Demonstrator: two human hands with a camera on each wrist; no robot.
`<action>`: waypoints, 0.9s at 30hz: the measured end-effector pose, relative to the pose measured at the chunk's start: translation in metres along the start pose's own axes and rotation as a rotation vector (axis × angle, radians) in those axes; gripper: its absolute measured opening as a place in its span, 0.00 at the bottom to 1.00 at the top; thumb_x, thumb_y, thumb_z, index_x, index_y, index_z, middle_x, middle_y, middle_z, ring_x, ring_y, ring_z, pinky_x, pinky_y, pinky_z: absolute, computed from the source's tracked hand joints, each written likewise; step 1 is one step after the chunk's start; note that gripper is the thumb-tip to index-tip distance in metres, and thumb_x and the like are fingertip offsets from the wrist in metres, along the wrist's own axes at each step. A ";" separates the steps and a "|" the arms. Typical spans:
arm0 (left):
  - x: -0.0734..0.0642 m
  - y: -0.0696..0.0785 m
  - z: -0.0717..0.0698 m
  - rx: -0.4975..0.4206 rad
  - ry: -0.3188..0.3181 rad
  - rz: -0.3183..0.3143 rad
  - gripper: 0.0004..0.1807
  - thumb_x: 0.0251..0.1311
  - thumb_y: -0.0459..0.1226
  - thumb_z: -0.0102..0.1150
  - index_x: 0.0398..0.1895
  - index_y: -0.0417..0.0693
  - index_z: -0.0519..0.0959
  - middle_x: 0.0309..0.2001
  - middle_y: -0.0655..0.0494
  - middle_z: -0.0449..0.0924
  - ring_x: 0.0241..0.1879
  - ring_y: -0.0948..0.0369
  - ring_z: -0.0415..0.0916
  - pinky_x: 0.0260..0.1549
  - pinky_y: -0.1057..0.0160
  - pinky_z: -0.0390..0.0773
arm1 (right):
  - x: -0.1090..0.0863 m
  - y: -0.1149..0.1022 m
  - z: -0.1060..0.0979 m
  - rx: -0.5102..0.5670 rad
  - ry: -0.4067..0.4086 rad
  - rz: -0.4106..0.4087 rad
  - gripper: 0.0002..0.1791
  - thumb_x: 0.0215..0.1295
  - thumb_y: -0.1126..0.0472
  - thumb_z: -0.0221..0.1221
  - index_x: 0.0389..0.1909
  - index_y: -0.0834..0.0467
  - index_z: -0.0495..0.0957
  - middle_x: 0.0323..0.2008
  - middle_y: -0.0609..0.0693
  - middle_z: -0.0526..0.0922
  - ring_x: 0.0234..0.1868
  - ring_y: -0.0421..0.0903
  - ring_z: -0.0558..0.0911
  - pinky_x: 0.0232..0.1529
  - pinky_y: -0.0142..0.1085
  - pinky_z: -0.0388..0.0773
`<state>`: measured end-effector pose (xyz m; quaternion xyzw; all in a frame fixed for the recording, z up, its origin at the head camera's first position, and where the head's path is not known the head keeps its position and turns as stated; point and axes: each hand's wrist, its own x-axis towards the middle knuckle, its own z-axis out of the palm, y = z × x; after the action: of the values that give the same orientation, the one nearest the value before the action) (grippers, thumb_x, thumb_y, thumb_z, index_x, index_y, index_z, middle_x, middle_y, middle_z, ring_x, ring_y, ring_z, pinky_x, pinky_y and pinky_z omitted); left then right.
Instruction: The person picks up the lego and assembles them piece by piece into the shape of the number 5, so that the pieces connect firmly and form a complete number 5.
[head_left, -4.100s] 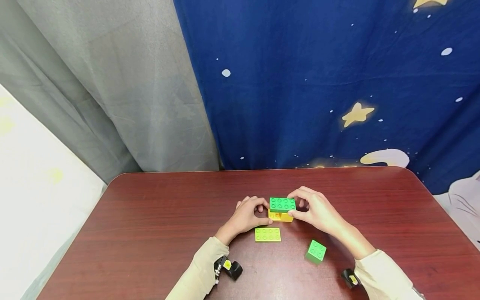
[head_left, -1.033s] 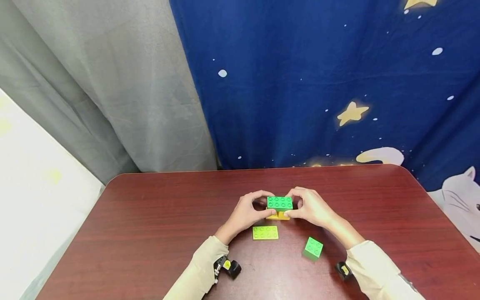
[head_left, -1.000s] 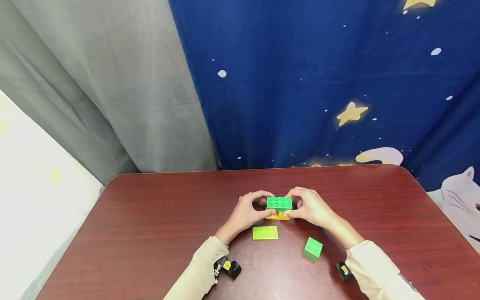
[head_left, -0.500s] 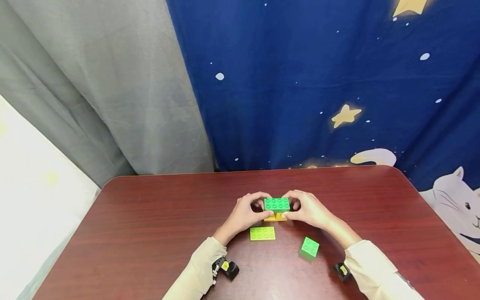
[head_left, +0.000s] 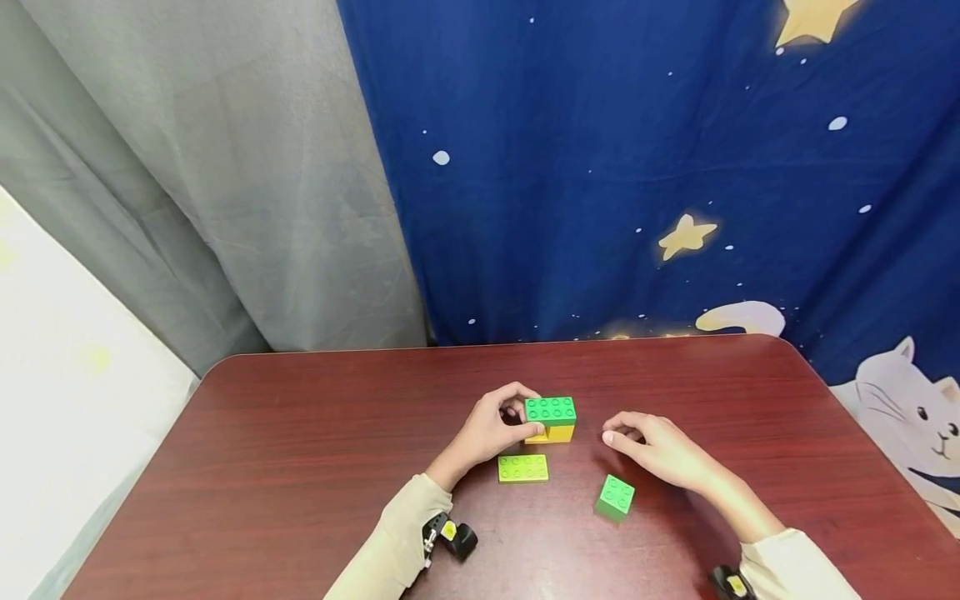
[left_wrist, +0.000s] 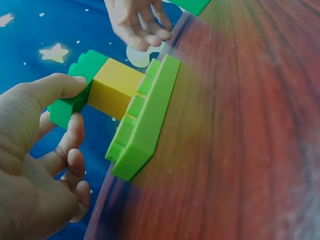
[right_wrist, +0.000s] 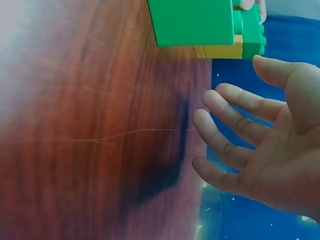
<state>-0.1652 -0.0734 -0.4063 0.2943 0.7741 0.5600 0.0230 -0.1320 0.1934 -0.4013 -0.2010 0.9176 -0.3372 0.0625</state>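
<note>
In the head view my left hand (head_left: pixel 486 429) pinches the left end of a long green building brick (head_left: pixel 551 407), thumb in front and index finger behind. That brick sits on top of yellow brickwork (head_left: pixel 561 433) standing on the table. Just in front of this stack lies a flat lime-green brick (head_left: pixel 523 469); the left wrist view shows its sloping side near the yellow brick (left_wrist: pixel 117 85). My right hand (head_left: pixel 660 450) hovers to the right of the stack, holding nothing, its fingers loosely bent. Nearer the person than that hand stands a small square green brick (head_left: pixel 616 497).
The dark red wooden table (head_left: pixel 337 467) has a rounded far edge. Behind it hang a grey curtain (head_left: pixel 300 208) and a blue curtain (head_left: pixel 562 183) with stars. A camera (head_left: pixel 457 537) is strapped to the left wrist, another (head_left: pixel 729 582) to the right.
Half a second ago both hands held the long green brick at its ends. My right hand has let go and moved right and toward the person; the left hand keeps its grip.
</note>
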 end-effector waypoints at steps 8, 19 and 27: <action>0.001 0.003 -0.001 -0.004 -0.027 -0.026 0.18 0.49 0.27 0.67 0.44 0.34 0.76 0.24 0.44 0.73 0.26 0.53 0.68 0.28 0.63 0.68 | -0.021 -0.008 0.001 -0.019 -0.122 0.019 0.23 0.61 0.43 0.56 0.46 0.56 0.77 0.37 0.41 0.78 0.40 0.39 0.77 0.41 0.37 0.74; 0.000 0.009 -0.003 0.026 -0.027 -0.009 0.17 0.49 0.27 0.66 0.43 0.34 0.75 0.24 0.43 0.74 0.26 0.53 0.68 0.29 0.62 0.69 | -0.042 -0.012 0.020 -0.094 0.043 -0.045 0.31 0.40 0.37 0.70 0.38 0.52 0.69 0.32 0.40 0.71 0.35 0.37 0.72 0.36 0.33 0.71; 0.000 0.009 -0.002 0.034 -0.020 -0.011 0.17 0.48 0.27 0.67 0.43 0.34 0.75 0.24 0.44 0.74 0.26 0.53 0.69 0.29 0.63 0.69 | -0.048 -0.014 0.028 -0.153 0.063 -0.072 0.27 0.39 0.43 0.72 0.34 0.47 0.68 0.29 0.35 0.68 0.33 0.35 0.68 0.34 0.32 0.69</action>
<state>-0.1617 -0.0736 -0.3975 0.2962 0.7849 0.5435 0.0288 -0.0770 0.1869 -0.4148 -0.2273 0.9344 -0.2741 0.0057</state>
